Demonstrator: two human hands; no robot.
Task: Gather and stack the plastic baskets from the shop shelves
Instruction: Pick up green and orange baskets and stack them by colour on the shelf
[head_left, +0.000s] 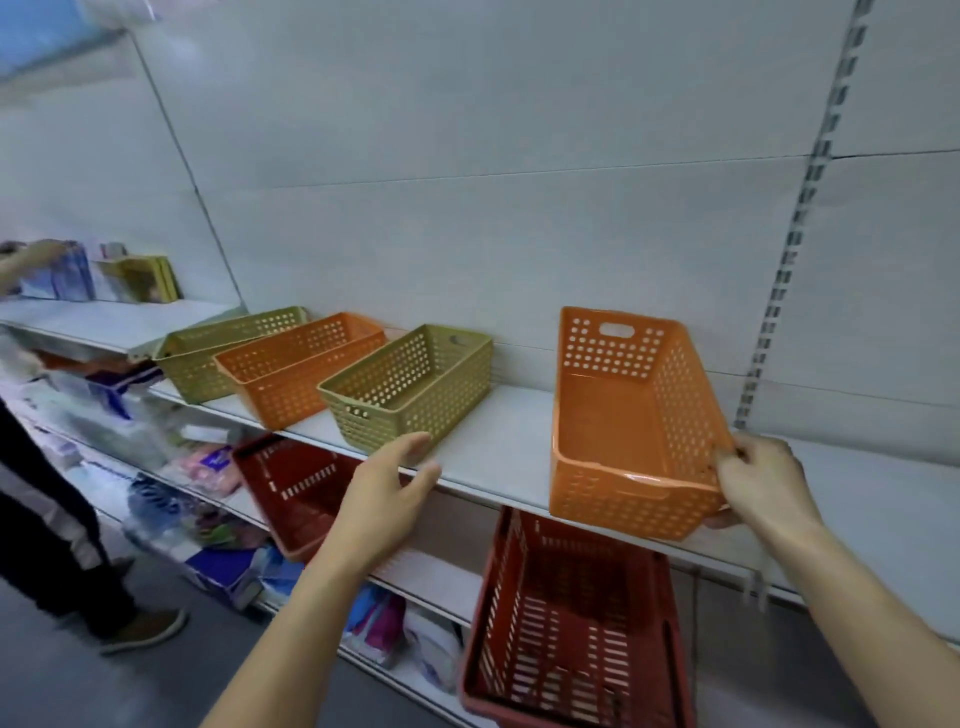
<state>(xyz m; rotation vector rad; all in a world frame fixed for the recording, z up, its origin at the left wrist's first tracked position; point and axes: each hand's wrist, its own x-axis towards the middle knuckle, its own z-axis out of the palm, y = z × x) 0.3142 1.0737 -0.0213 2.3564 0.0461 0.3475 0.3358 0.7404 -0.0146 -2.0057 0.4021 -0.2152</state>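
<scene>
White shop shelving with a plain back panel fills the view, and one long white shelf (498, 447) runs from far left to near right. On the right, the fingers (727, 460) of the right hand (763, 480) pinch the near right corner of an orange basket (618, 431), thumb on the rim and the other fingertips curled under its base. That basket sits at the shelf's front edge, its near end overhanging slightly. The left hand (387, 486) hovers with fingers spread and slightly curved, holding nothing, just in front of the near corner of a green basket (410, 387); whether a fingertip touches it I cannot tell.

Further left on the same shelf stand a second orange basket (301, 364) and another green basket (228, 345), all three set at an angle in a close row, well apart from the gripped basket. Below the shelf, a dark red basket (576, 618) hangs tilted near the right, and a second red basket (291, 488) sits to the left behind the left forearm. Lower shelves at the left hold packaged goods (208, 462), blurred. At the far left edge stands another person (47, 530) in dark trousers and a brown shoe.
</scene>
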